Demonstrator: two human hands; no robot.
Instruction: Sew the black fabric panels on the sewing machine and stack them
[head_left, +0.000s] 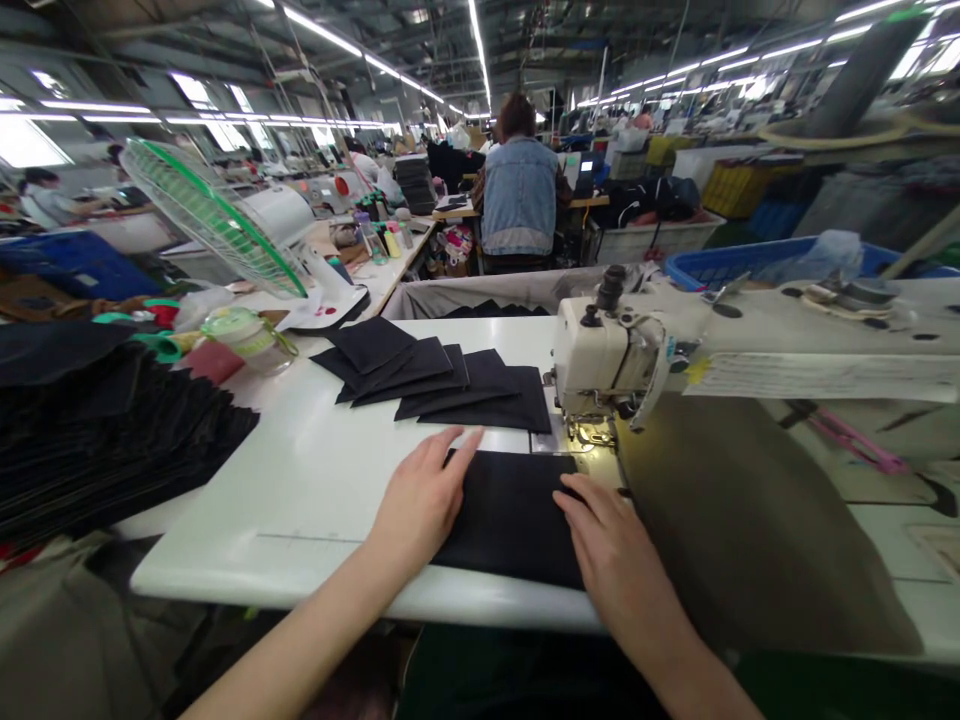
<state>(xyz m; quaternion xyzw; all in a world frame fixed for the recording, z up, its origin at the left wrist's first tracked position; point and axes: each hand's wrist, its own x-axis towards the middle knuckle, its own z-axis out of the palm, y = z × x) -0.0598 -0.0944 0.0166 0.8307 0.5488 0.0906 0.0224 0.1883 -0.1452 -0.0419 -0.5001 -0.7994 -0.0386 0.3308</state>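
Observation:
A black fabric panel (pixel 517 515) lies flat on the white sewing table (pixel 300 500), its far edge close to the lit needle area of the sewing machine (pixel 600 350). Across the panel's left edge rests my left hand (pixel 427 490), open, with fingers stretched out. My right hand (pixel 611 535) is on the right edge, fingers extended and lightly bent over the cloth; its thumb is hidden. Both hands touch the panel from above. Just beyond them, several black fabric pieces (pixel 480 390) lie fanned out and overlapping, left of the presser foot (pixel 592 435).
A tall pile of black fabric (pixel 112 430) stands at the left. Behind it are a lidded plastic jug (pixel 247 340) and a green-rimmed fan (pixel 225 220). A blue basket (pixel 690 265) sits behind the machine arm. Farther off, a person in a denim vest (pixel 519 195) sits facing away.

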